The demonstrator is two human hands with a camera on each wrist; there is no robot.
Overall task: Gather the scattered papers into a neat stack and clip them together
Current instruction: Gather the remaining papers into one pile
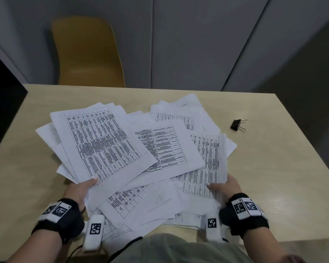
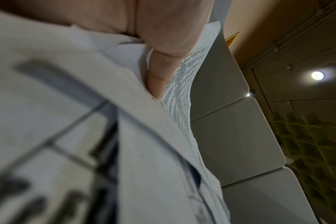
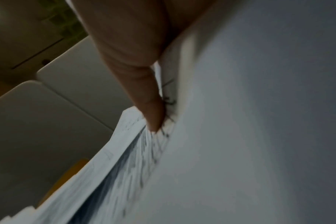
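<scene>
A loose heap of printed papers (image 1: pixel 137 149) with tables lies spread over the middle of the table. My left hand (image 1: pixel 80 188) grips the near left side of the heap, thumb on top of a raised bundle (image 1: pixel 103 141) and fingers hidden beneath. My right hand (image 1: pixel 224 186) grips the near right side, thumb on a printed sheet (image 1: pixel 207 168). In the left wrist view the thumb (image 2: pixel 163 60) presses into the papers (image 2: pixel 125 136). The right wrist view shows a thumb (image 3: pixel 142 75) on blurred sheets (image 3: pixel 240 136). A black binder clip (image 1: pixel 237 125) lies apart on the right.
The pale wooden table (image 1: pixel 273 168) has bare surface around the clip and along its left side. A yellow chair (image 1: pixel 87 52) stands behind the far edge. A dark object (image 1: pixel 2 103) stands at the far left. Grey wall panels (image 1: pixel 188 40) lie behind.
</scene>
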